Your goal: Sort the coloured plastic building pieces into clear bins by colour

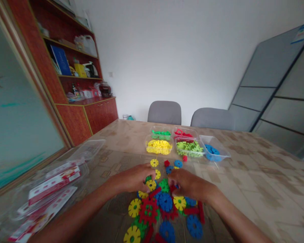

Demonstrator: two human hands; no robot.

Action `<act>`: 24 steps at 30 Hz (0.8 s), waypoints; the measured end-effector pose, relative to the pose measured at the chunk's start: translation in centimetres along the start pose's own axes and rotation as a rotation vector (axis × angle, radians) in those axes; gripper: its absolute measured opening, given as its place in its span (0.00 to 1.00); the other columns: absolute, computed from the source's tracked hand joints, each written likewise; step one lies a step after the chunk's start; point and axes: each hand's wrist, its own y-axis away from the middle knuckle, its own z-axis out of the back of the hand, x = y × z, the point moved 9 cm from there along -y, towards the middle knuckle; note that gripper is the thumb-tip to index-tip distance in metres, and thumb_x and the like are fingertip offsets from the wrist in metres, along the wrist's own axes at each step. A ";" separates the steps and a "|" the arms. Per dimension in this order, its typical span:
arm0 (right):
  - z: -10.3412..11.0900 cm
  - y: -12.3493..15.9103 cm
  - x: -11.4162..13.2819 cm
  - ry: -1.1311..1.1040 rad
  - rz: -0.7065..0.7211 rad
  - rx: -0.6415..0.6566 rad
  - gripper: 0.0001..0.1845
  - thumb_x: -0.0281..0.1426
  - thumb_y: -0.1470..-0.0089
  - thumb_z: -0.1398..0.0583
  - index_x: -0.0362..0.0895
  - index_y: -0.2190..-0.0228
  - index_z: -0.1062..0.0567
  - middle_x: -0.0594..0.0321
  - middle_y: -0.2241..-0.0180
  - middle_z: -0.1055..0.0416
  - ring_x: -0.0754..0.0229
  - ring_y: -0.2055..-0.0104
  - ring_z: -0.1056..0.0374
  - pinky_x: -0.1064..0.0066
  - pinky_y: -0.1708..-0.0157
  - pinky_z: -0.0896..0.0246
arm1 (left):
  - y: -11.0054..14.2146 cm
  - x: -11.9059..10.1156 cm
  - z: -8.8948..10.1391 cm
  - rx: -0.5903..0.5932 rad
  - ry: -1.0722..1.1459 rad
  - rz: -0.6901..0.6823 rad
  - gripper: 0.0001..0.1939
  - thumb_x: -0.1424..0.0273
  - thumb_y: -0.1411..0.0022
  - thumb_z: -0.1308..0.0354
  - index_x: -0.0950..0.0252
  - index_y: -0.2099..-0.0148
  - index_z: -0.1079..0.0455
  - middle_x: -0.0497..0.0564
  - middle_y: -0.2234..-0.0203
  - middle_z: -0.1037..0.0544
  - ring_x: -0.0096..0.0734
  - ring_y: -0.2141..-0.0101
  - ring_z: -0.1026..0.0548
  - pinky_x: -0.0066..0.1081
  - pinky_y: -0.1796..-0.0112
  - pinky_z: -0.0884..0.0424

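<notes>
A heap of flat plastic gear-shaped pieces (164, 209) in yellow, red, blue and green lies on the table in front of me. My left hand (134, 178) rests at the heap's far left edge, fingers curled over a yellow piece (151, 184). My right hand (188, 184) sits at the heap's far right, fingers curled down onto red and blue pieces. What either hand grips is hidden under the fingers. Loose pieces, one yellow (154, 163) and one blue (178, 163), lie just beyond my hands.
Several clear tubs stand further back: yellow pieces (159, 146), dark green (161, 134), red (183, 133), light green (190, 148), blue (212, 152). A clear plastic bag with red-and-white packets (53, 184) lies at left. Two grey chairs (164, 112) face me; a wooden shelf unit (76, 74) stands at left.
</notes>
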 end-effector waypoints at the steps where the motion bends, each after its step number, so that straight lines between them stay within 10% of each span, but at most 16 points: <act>1: -0.1 0.0 0.0 -0.005 0.002 0.005 0.05 0.25 0.55 0.34 0.42 0.71 0.24 0.63 0.70 0.28 0.60 0.67 0.33 0.74 0.70 0.44 | 0.1 -0.1 0.1 0.004 -0.002 -0.002 0.17 0.75 0.51 0.34 0.62 0.58 0.32 0.47 0.63 0.32 0.32 0.64 0.31 0.24 0.66 0.38; 12: 1.4 1.5 0.5 -0.022 -0.008 0.016 0.11 0.19 0.55 0.41 0.43 0.68 0.27 0.61 0.67 0.28 0.58 0.64 0.33 0.73 0.69 0.44 | 0.9 -2.5 -0.3 0.018 0.030 -0.034 0.12 0.66 0.44 0.34 0.62 0.61 0.32 0.48 0.60 0.31 0.36 0.58 0.30 0.26 0.61 0.37; 24: 1.5 3.0 0.5 -0.003 0.015 0.103 0.18 0.12 0.57 0.47 0.42 0.71 0.25 0.61 0.68 0.27 0.61 0.66 0.33 0.74 0.69 0.42 | 0.5 -3.1 -0.8 0.002 0.043 -0.076 0.06 0.78 0.43 0.41 0.64 0.66 0.35 0.46 0.65 0.29 0.31 0.62 0.30 0.24 0.63 0.39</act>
